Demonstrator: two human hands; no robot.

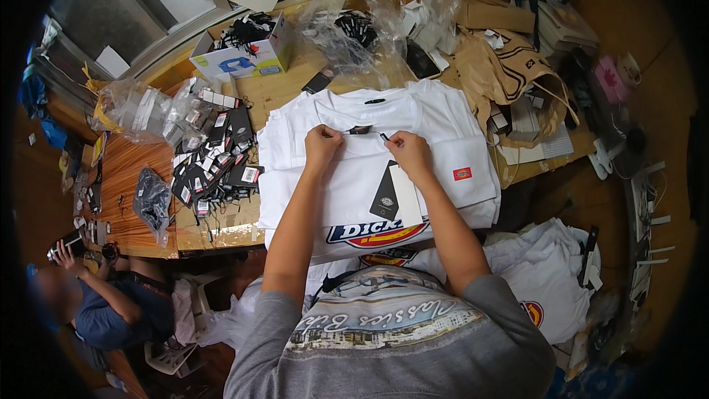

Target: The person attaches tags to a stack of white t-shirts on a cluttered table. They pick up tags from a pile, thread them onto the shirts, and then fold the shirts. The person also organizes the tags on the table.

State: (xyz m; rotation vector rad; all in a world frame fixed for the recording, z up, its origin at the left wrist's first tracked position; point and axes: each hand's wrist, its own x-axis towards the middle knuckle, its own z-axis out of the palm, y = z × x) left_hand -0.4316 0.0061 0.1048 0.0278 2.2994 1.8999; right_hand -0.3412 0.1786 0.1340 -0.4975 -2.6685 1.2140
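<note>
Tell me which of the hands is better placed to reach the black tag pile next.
Probably the left: the left hand, at the neckline of the white shirt, is nearer the black tag pile, which lies on the person's left. The right hand, farther off, pinches a small dark piece.

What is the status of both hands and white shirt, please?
Left hand beside neck label; right hand pinching small black piece. White shirt folded, black tag and white card over its front. Neck label uncovered.
</note>
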